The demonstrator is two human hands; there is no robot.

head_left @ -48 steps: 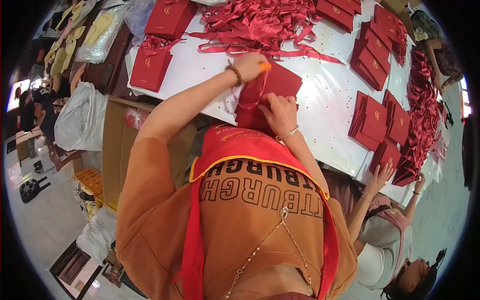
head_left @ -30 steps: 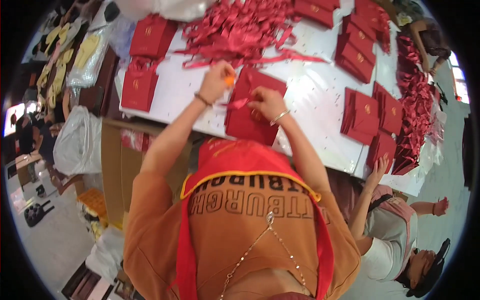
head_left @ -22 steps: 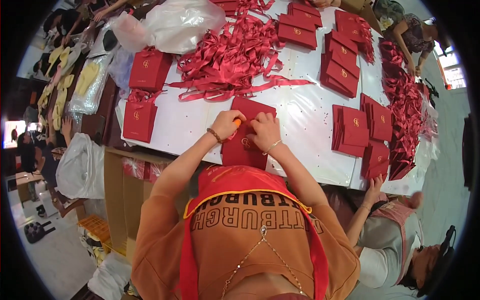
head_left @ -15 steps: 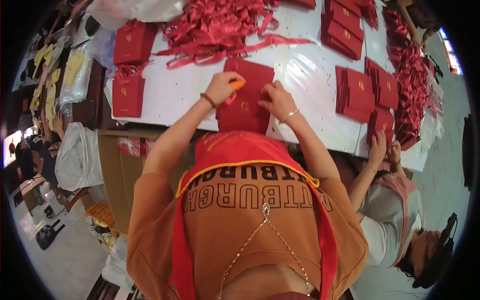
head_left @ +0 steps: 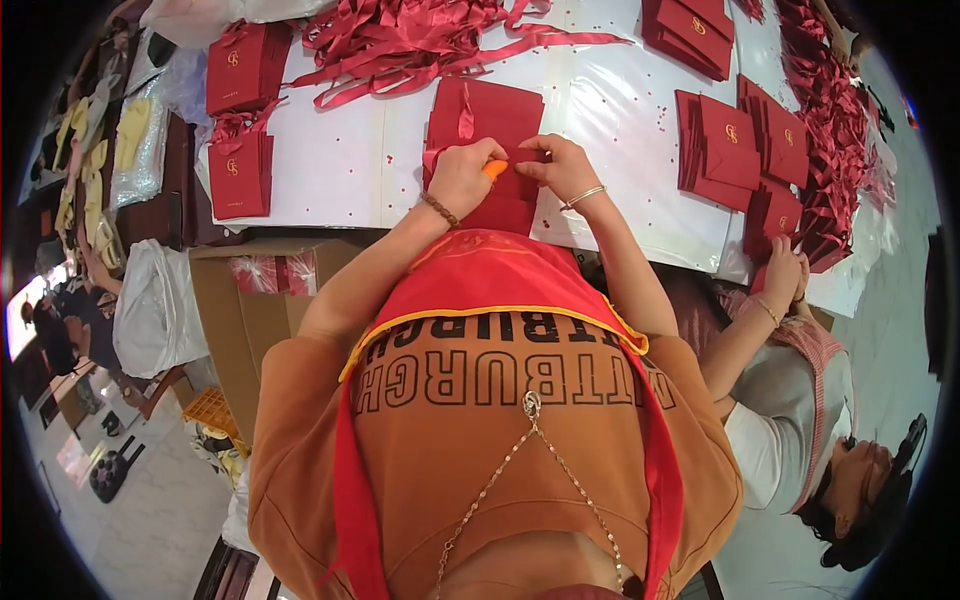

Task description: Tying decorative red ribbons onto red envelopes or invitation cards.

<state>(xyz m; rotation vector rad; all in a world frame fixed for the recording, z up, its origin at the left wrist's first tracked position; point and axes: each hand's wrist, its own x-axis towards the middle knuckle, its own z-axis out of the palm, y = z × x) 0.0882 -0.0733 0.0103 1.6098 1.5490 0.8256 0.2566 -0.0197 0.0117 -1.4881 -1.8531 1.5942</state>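
Observation:
A stack of flat red bags lies on the white table in front of me, a short pink-red ribbon on its upper part. Above its left side, my left hand is closed around a small orange-handled tool; its working end is hidden. A loop of ribbon shows beside that hand's knuckles. Over the right side of the stack is my right hand, thumb and fingers brought together in a pinch. What they hold is too small to make out.
Loose red ribbons are heaped beyond the stack. More red bags stand at left, with others at right. A co-worker's hands handle a bag at the right edge. An open cardboard box sits below the table's left edge.
My hands have drawn closer together over the stack, the right one turning its fingers inward. The ribbon on the stack's upper part now shows. The whole view has shifted slightly.

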